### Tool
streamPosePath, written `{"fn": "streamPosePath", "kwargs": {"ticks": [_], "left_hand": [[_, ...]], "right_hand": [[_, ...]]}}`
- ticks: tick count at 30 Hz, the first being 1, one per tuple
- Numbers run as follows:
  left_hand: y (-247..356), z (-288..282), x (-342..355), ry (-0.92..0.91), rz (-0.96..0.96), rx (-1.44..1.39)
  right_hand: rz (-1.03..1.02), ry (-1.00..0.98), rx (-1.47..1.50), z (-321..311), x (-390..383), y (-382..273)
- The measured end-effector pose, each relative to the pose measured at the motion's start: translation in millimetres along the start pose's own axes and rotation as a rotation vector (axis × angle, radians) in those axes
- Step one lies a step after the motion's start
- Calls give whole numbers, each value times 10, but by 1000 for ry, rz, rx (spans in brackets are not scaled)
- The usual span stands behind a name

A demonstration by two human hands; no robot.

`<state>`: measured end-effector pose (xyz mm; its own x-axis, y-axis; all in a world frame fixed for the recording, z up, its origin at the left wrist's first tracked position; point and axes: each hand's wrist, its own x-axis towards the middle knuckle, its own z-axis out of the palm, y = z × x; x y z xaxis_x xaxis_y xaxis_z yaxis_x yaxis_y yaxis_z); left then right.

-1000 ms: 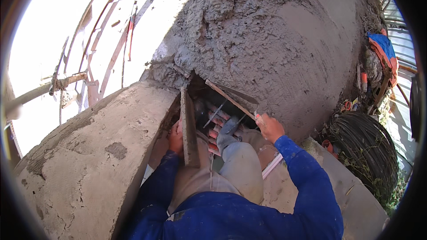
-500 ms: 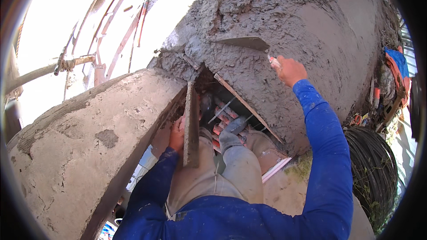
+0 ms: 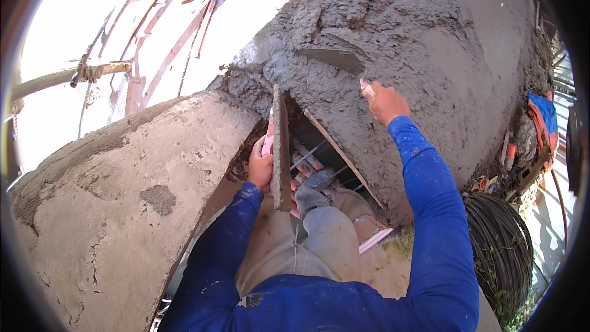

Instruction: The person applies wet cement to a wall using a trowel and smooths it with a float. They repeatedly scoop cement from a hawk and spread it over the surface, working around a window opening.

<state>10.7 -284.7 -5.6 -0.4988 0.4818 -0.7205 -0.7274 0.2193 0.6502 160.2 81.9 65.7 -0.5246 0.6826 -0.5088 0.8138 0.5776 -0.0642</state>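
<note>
My right hand (image 3: pixel 388 104) is closed round the reddish handle of a pointing trowel (image 3: pixel 335 58). The trowel's dark, wet-looking blade lies against rough grey mortar (image 3: pixel 393 31) on the wall. Closer to my body, my left hand (image 3: pixel 260 166) grips the pinkish handle of a plastering float (image 3: pixel 281 147). That float stands on edge, so its long mortar-smeared side faces up and its flat faces barely show. My left fingertips are partly hidden behind the handle.
A gap edged by a thin board (image 3: pixel 344 149) opens below the mortar, with rods across it and my leg (image 3: pixel 332 227) beneath. To the left runs a thick plastered ledge (image 3: pixel 129 190). A black cable coil (image 3: pixel 501 246) lies at right; a wooden pole (image 3: pixel 67 78) juts in upper left.
The float has come up and to the right with my left hand, its pink handle now showing. My right hand and trowel have shifted slightly left across the mortar.
</note>
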Motion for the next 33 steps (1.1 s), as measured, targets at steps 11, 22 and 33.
{"fn": "streamPosePath", "kwargs": {"ticks": [11, 22, 33], "left_hand": [[-81, -596, -464, 82, 68, 407], [-441, -919, -579, 74, 138, 483], [-531, -901, -589, 59, 18, 405]], "right_hand": [[299, 217, 646, 1232, -703, 100], [130, 95, 664, 1108, -85, -1413], [80, -96, 411, 811, -198, -1467]]}}
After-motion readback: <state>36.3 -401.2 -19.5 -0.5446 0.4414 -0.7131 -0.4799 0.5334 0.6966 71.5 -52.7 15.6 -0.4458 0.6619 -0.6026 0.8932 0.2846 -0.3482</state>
